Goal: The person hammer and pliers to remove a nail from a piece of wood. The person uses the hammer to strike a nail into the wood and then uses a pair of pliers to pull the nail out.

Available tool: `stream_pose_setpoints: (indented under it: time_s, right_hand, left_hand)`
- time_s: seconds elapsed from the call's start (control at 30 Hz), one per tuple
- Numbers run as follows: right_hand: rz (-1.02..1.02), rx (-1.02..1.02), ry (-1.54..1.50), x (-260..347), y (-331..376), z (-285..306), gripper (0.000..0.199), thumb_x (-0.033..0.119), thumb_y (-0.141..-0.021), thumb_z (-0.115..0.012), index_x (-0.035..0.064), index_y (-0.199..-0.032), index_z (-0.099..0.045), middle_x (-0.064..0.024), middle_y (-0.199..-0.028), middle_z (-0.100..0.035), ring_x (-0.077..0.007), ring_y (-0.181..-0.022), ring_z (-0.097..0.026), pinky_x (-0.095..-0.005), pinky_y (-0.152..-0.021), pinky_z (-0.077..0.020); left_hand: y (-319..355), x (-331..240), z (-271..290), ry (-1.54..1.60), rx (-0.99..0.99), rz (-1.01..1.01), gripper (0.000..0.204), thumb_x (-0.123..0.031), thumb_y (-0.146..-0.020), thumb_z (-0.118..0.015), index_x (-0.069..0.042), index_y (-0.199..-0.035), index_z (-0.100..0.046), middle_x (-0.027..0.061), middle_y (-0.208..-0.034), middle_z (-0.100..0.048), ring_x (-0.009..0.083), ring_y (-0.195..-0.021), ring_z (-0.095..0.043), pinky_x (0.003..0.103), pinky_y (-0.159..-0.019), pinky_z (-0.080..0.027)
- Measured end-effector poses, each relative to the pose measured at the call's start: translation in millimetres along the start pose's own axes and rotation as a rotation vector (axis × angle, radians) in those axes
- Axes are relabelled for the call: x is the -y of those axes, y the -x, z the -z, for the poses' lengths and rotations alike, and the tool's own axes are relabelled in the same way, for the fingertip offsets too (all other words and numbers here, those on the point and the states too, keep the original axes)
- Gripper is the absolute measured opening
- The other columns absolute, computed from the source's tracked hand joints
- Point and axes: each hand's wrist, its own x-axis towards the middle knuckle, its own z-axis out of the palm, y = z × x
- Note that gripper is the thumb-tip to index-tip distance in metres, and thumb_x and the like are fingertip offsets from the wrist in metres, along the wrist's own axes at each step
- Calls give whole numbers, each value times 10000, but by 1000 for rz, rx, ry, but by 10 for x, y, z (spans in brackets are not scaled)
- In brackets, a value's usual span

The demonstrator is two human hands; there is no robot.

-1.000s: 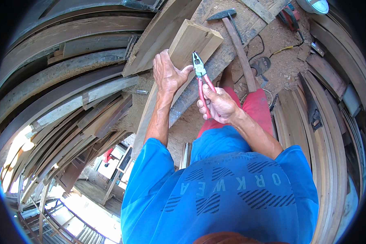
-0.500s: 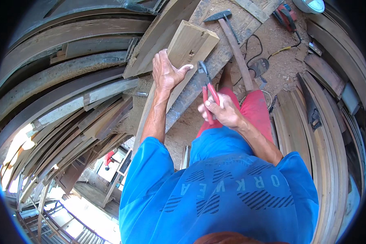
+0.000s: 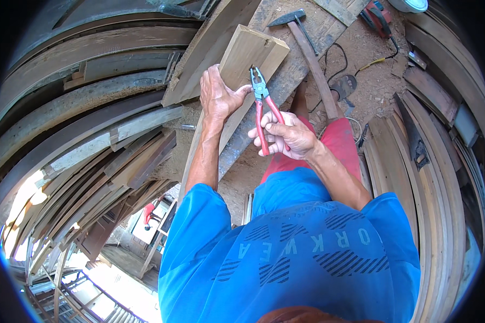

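Now one pair of red-handled pliers (image 3: 265, 110), steel jaws apart, sits gripped in the right hand (image 3: 283, 137); left hand (image 3: 216, 97) presses flat on one pale plank (image 3: 248, 56); one hammer (image 3: 307, 51) lies far right.

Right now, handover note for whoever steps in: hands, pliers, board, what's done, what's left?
Left hand: pressed on the light wooden board, steadying it on the rough plank beneath.
Right hand: gripping the red-handled pliers by the handles, jaws pointing at the board's near edge by the left thumb. Whether the jaws grip anything cannot be told.
Nearby: hammer lying on the plank beyond the board; power tool with cord on the sawdust.
Done: board held, pliers positioned.
Left: probably the pull or grip at the board edge itself.
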Motion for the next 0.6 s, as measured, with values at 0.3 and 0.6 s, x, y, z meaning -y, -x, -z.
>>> stream_pose_setpoints:
  time_s: [0.3,0.6]
  right_hand:
    - [-15,-189,43,32,23,-251,282,296,-1080,-599,39,-1195,-594,-173,-1136,-704,-240,-929,-739,-467,-772,-671]
    - [3,14,-358,19,-4,-129,307,292,-1100,-570,-2,-1187,-591,-164,-1056,-698,-240,-853,-734,-463,-742,-678]
  left_hand:
    - [9,17,-29,21,6,6,930,-340,-593,-1010,9,-1298,-514,246,-1184,-608,445,-1156,-585,525,-991,-485]
    - [34,-16,-18,15,-30,-36,904,-340,-596,-1006,-1,-1282,-523,235,-1157,-611,437,-1127,-590,522,-969,-485]
